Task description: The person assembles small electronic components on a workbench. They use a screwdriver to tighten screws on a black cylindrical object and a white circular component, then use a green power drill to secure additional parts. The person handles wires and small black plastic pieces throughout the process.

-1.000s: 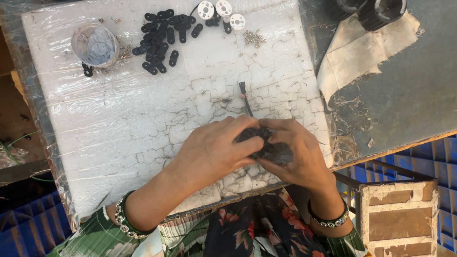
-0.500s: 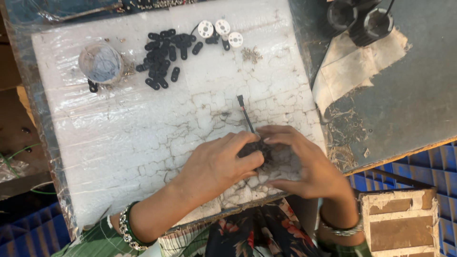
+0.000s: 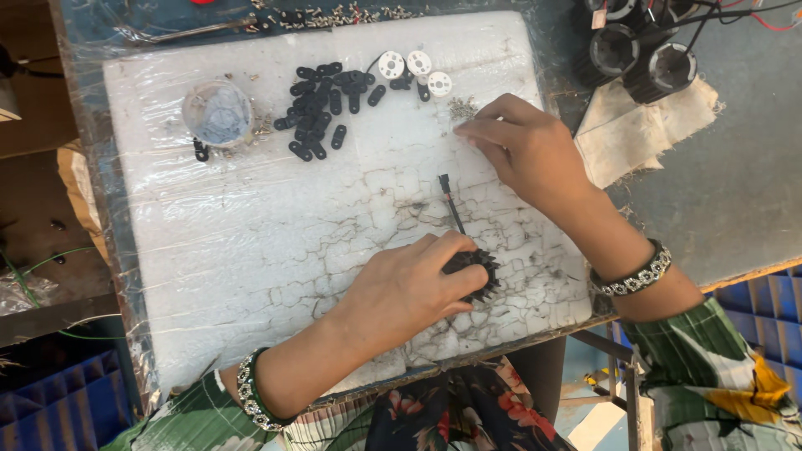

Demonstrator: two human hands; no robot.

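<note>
Fingers of my left hand (image 3: 411, 288) curl over the black finned part (image 3: 476, 271), pinning it to the white foam pad (image 3: 251, 234) on the bench, beside a small screwdriver (image 3: 451, 203). I see my right hand (image 3: 528, 149) reaching to the screws (image 3: 462, 108), fingertips seemingly pinched together, though that's unclear.

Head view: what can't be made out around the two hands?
- Black finned round part: mostly hidden under the left hand.
- Small pile of tiny metal bits: too small to identify; the right hand fingertips hide whether one is pinched.
- Dark round finned units: cut off by the top edge.
- Clear round plastic cup: contents blurred.
</note>
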